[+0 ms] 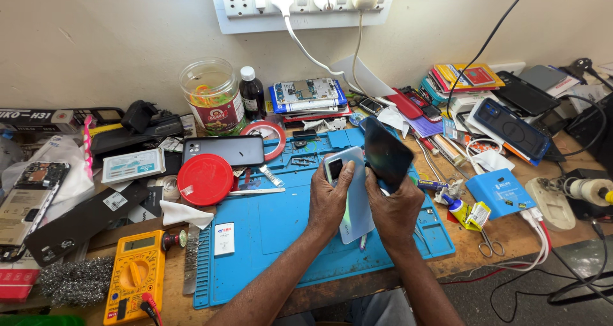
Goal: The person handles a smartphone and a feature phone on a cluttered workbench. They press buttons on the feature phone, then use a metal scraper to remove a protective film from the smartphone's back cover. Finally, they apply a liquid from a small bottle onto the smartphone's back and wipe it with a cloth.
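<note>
I have both hands up over the blue work mat (pixel 274 236), which lies on the wooden surface (pixel 498 262). My left hand (pixel 329 201) is closed around one pale blue phone (pixel 350 195), thumb pressed near its camera corner, fingers wrapped behind it. The phone stands nearly upright, its glossy back toward me, with a dark square camera block at the top left. My right hand (pixel 394 208) is closed on one dark screen panel (pixel 385 155), gripping it from below; the panel is black, shiny, tilted to the right, and its lower edge meets the phone's right side. The two pieces spread apart toward the top.

Around them I count one red round lid (pixel 205 179), one yellow multimeter (pixel 135 275) at the mat's left corner, one clear plastic jar (pixel 212 96) with coloured bands inside, one small dark bottle (pixel 252 93) just beside it, one roll of red tape (pixel 267 134), and one dark phone (pixel 223 151) lying flat behind the lid. One pair of scissors (pixel 490 243) lies near the mat's right edge. A stack of phone parts (pixel 306 96) sits against the wall; I cannot count how many are in it.
</note>
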Available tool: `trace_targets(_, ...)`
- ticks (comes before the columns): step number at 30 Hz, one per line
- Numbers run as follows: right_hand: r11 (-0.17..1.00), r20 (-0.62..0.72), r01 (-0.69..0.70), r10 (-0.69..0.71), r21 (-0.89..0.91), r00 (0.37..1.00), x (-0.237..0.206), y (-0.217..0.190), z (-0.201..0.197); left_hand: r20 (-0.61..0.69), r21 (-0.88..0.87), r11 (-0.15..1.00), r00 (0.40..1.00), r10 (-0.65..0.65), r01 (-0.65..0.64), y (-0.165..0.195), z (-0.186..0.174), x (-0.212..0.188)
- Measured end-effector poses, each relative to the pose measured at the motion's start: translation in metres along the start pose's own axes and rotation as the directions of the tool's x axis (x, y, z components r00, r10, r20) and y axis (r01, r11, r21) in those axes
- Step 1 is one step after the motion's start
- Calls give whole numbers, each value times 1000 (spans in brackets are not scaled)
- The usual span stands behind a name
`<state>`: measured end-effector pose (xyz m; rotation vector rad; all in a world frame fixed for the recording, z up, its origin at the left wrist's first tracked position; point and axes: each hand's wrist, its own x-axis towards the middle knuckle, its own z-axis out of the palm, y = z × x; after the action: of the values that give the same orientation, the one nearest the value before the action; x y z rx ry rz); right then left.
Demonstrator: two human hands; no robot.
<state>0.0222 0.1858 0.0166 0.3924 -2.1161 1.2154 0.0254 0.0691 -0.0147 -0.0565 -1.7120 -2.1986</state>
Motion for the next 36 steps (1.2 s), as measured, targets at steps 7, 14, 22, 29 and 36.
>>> trace_targets(7, 951, 6, -174, 179, 256, 984, 12, -4, -6, 39, -119, 989, 996, -85, 89, 13, -3, 5)
trace_targets(14, 872, 134, -318, 289, 371, 948, 11, -7, -15, 156, -512, 836, 978, -135, 197, 16, -8, 9)
trace_targets(22, 910, 111, -306, 286, 280, 952, 8, -13, -17, 168, -503, 847, 980, -101, 174, 16, -7, 8)
trace_targets(29, 922, 97, -282, 265, 266, 959, 6, -11, -17, 145, -478, 862, 983, -113, 170, 9, -7, 7)
trace_targets(36, 967, 42, -188, 184, 173, 982, 5, -14, -13, 82, -397, 902, 985, -150, 170, -5, -9, 9)
